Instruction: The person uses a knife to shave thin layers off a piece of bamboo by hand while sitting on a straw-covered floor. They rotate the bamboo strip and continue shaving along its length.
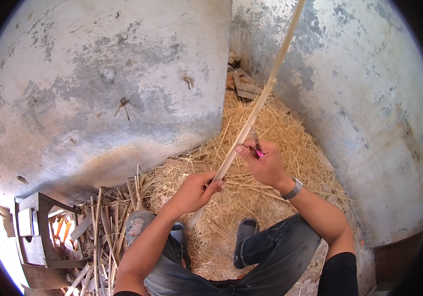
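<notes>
A long, pale strip of bamboo or wood (pixel 260 102) slants from between my knees up past the top edge of the view. Near its lower part, my left hand (pixel 195 191) is closed around it, thumb on top. Farther up, my right hand (pixel 266 163) grips a small knife (pixel 256 138) with a dark blade and a bit of pink at the handle. The blade stands close beside the strip, and my right thumb lies against the strip. Whether the edge touches it I cannot tell.
Thin straw-like shavings (pixel 290 143) cover the floor around my feet. Worn plaster walls (pixel 162 74) rise at left and right. Several long strips (pixel 98 232) lean at lower left beside a wooden stool-like frame (pixel 36 232). Boards (pixel 246 85) lie in the far corner.
</notes>
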`<state>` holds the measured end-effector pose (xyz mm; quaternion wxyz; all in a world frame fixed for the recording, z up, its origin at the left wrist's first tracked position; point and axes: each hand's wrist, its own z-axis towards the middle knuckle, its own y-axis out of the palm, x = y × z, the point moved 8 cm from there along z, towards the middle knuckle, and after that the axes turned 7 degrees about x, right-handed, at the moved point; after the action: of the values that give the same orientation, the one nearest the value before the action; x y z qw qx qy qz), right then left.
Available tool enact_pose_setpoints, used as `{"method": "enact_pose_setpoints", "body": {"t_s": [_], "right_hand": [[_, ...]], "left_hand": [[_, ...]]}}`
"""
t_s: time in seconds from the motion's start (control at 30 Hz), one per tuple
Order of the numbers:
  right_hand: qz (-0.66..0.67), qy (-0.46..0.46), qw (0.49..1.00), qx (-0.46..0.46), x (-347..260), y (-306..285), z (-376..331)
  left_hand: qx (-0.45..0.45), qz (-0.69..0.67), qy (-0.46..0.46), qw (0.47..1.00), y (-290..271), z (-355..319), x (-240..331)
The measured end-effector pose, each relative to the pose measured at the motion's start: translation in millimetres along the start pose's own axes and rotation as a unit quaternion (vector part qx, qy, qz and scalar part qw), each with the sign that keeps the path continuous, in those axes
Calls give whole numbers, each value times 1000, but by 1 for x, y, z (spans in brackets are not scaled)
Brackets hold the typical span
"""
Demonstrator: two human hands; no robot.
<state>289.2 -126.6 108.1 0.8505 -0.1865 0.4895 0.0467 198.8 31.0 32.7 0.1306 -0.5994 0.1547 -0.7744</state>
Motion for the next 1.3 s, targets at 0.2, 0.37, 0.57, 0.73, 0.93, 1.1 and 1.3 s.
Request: {"method": "enact_pose_setpoints", "body": {"t_s": [0.2,0.37,0.57,0.73,0.93,1.1,1.3], "right_hand": [[22,20,997,65,15,-25,10],[63,43,993,84,6,-38,12],[1,8,994,112,1,-57,12],[2,9,996,88,-5,-39,8],[-31,75,993,89,1,-38,9],[2,66,995,76,4,-36,8],[5,37,995,88,2,-36,9]], "left_hand": [[68,-18,-36,997,-11,1,0],[121,24,-6,992,-19,-4,7],[188,23,3,982,-22,-8,5],[248,101,47,962,-16,-13,2],[262,114,65,956,-11,-13,10],[272,124,77,951,-10,-13,12],[262,114,57,957,-10,-13,8]]}}
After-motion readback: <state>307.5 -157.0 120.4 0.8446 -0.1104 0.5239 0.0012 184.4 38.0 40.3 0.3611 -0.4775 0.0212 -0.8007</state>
